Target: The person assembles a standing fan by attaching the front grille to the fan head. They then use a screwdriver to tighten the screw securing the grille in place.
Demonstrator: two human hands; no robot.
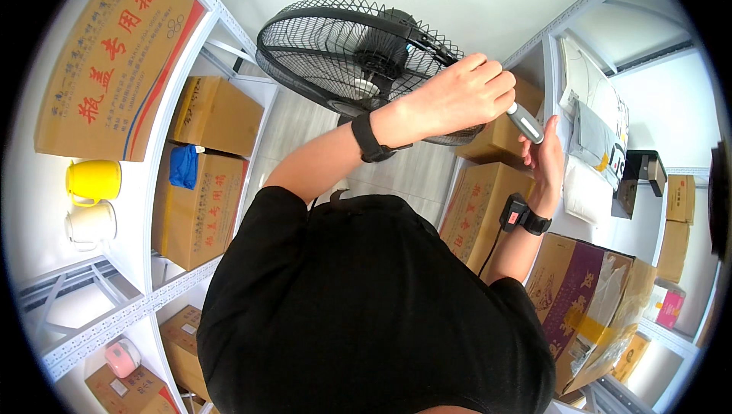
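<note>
A black fan with a wire grille [343, 52] stands in front of me between two shelf racks. My left hand [461, 94] is closed around a tool with a grey handle [526, 122] at the right rim of the grille. The handle's end sticks out below the fist. My right hand [545, 156] is raised just under that end, fingers apart, palm toward the tool, holding nothing. A black band [368, 138] sits on my left wrist, and a black device with a cable [518, 214] on my right wrist. The tool's tip is hidden by my left hand.
White metal shelves [156, 208] on the left carry cardboard boxes [213, 113], a yellow mug [93, 180], a cream mug [90, 225] and a blue cloth [184, 166]. More boxes [480, 204] and grey bags [598, 136] fill the right rack. A light wood floor lies behind the fan.
</note>
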